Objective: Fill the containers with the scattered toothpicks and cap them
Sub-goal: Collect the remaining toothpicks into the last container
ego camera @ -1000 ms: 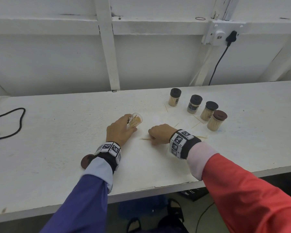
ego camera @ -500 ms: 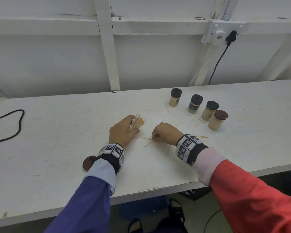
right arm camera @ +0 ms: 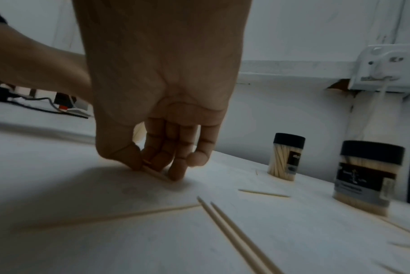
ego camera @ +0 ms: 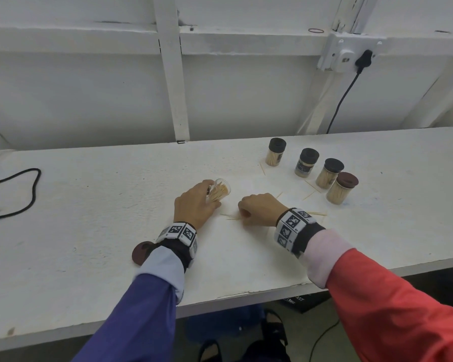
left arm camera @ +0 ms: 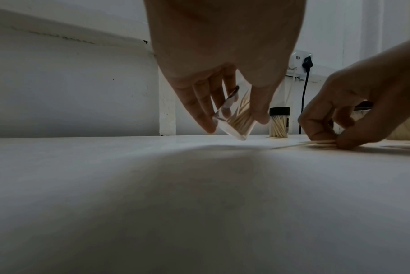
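My left hand (ego camera: 194, 207) grips the open container (ego camera: 219, 190), tilted on the worktop (ego camera: 89, 205); beside it, my right hand (ego camera: 259, 209) pinches toothpicks (ego camera: 232, 217). A loose pinch could, I reckon, scatter them short of the container's mouth.

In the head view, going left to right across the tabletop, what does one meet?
Black cable → loose brown lid → left hand holding the open container → right hand on loose toothpicks → brown-lidded container.
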The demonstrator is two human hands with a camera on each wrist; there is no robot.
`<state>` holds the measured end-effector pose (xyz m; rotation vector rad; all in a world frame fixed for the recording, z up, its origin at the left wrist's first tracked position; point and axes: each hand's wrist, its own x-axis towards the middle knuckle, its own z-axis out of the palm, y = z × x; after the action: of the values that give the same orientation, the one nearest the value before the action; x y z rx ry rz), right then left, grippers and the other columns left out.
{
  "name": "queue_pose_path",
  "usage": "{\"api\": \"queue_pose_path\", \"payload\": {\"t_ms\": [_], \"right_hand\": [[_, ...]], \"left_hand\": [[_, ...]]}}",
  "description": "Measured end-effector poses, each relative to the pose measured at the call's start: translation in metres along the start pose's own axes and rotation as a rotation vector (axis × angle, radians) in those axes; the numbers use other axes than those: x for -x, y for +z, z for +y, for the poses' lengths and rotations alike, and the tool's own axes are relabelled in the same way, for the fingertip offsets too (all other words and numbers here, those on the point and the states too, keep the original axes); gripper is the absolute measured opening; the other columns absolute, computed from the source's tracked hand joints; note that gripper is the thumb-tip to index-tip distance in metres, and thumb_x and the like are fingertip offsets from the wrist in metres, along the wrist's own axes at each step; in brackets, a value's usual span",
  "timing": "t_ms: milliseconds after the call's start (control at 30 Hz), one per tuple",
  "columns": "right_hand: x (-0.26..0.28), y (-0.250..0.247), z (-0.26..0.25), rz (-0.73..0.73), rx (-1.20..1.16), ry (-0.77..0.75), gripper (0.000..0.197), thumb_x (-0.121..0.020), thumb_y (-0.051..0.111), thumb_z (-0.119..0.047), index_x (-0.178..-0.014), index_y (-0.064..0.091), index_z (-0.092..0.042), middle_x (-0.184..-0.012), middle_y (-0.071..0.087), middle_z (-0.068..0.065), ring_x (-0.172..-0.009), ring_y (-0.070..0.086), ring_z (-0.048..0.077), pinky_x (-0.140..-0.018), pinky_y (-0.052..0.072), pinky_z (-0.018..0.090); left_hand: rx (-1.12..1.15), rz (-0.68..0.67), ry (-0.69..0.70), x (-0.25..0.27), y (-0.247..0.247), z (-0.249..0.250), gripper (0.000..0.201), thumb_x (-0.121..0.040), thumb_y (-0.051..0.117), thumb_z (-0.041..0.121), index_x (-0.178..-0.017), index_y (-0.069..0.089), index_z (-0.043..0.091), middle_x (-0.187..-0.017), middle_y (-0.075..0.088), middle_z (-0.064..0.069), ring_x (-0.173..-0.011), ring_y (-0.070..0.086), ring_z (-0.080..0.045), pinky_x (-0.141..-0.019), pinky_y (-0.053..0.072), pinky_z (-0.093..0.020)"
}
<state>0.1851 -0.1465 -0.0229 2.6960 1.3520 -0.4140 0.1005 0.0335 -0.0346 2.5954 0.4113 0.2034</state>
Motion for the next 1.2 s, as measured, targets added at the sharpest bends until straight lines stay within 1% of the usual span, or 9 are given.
{"api": "queue_pose_path", "payload": {"t_ms": [300, 600, 733, 833, 900, 967, 1033, 1100, 1200], "right_hand": [[0.001, -0.048, 0.020, 0.181, -0.328, 0.035, 0.006, -0.080, 0.063, -0.021, -0.080, 0.058, -0.024, -0.070, 0.059, -0.014, -0.068, 0.052, 0.009, -0.061, 0.038, 0.026], [-0.025, -0.070, -0.002, 0.212, -0.093, -0.041, 0.005, -0.085, 0.063, -0.021, -0.088, 0.067, -0.022, -0.089, 0.067, -0.006, -0.080, 0.057, 0.015, -0.066, 0.036, 0.026], [-0.031, -0.073, -0.005, 0.276, -0.461, -0.145, 0.010, -0.085, 0.069, -0.016, -0.095, 0.072, -0.014, -0.090, 0.071, -0.004, -0.078, 0.063, 0.011, -0.064, 0.043, 0.018], [-0.032, -0.065, 0.003, 0.404, -0.570, -0.044, 0.011, -0.089, 0.065, -0.016, -0.099, 0.071, -0.015, -0.085, 0.066, -0.009, -0.076, 0.061, 0.011, -0.060, 0.040, 0.017], [-0.030, -0.056, 0.011, 0.334, -0.549, 0.019, 0.013, -0.087, 0.067, -0.014, -0.100, 0.070, -0.013, -0.084, 0.063, -0.007, -0.075, 0.058, 0.013, -0.055, 0.041, 0.017], [-0.023, -0.044, 0.015, 0.110, -0.458, 0.030, 0.024, -0.082, 0.074, -0.018, -0.105, 0.068, -0.013, -0.090, 0.062, -0.005, -0.078, 0.056, 0.014, -0.054, 0.040, 0.011], [-0.017, -0.030, 0.015, -0.072, -0.301, 0.021, 0.041, -0.076, 0.080, -0.023, -0.114, 0.067, -0.016, -0.100, 0.059, -0.004, -0.087, 0.055, 0.014, -0.068, 0.041, 0.018], [-0.015, -0.016, 0.013, -0.094, -0.205, 0.024, 0.047, -0.073, 0.082, -0.022, -0.117, 0.067, -0.017, -0.108, 0.059, 0.000, -0.096, 0.055, 0.018, -0.074, 0.039, 0.024], [-0.014, -0.007, 0.011, -0.023, -0.205, 0.045, 0.030, -0.074, 0.077, -0.011, -0.104, 0.074, -0.015, -0.103, 0.069, 0.003, -0.095, 0.063, 0.022, -0.071, 0.040, 0.023]], "left_hand": [[-0.033, -0.021, -0.023, -0.001, 0.000, 0.000, 0.050, -0.087, 0.067, 0.038, -0.132, 0.049, 0.027, -0.125, 0.060, 0.007, -0.112, 0.058, -0.024, -0.079, 0.034, -0.031], [-0.033, -0.074, 0.045, -0.001, 0.001, 0.002, 0.051, -0.086, 0.067, 0.041, -0.132, 0.048, 0.028, -0.122, 0.062, 0.007, -0.108, 0.059, -0.024, -0.078, 0.037, -0.031], [0.001, -0.065, 0.010, -0.002, 0.001, 0.003, 0.050, -0.087, 0.066, 0.045, -0.130, 0.048, 0.028, -0.123, 0.061, 0.008, -0.110, 0.059, -0.024, -0.081, 0.038, -0.033], [0.014, -0.043, -0.032, -0.003, 0.002, 0.001, 0.049, -0.088, 0.064, 0.045, -0.130, 0.046, 0.027, -0.125, 0.061, 0.007, -0.109, 0.059, -0.028, -0.083, 0.039, -0.034], [0.025, -0.027, -0.054, -0.003, 0.002, -0.001, 0.050, -0.088, 0.064, 0.044, -0.130, 0.046, 0.025, -0.125, 0.061, 0.006, -0.109, 0.059, -0.029, -0.084, 0.040, -0.035], [0.029, -0.018, -0.064, -0.004, 0.003, -0.003, 0.050, -0.088, 0.064, 0.044, -0.131, 0.045, 0.026, -0.125, 0.061, 0.006, -0.108, 0.059, -0.029, -0.085, 0.041, -0.035], [0.020, -0.022, -0.065, -0.005, 0.005, -0.004, 0.051, -0.087, 0.064, 0.045, -0.131, 0.045, 0.027, -0.125, 0.061, 0.006, -0.108, 0.060, -0.030, -0.085, 0.042, -0.036], [0.006, -0.035, -0.057, -0.005, 0.006, -0.004, 0.052, -0.088, 0.064, 0.046, -0.132, 0.044, 0.027, -0.126, 0.060, 0.006, -0.108, 0.060, -0.030, -0.086, 0.042, -0.036], [-0.009, -0.045, -0.046, -0.006, 0.006, -0.004, 0.053, -0.088, 0.064, 0.047, -0.132, 0.045, 0.026, -0.126, 0.060, 0.006, -0.108, 0.060, -0.030, -0.085, 0.042, -0.036]]}}
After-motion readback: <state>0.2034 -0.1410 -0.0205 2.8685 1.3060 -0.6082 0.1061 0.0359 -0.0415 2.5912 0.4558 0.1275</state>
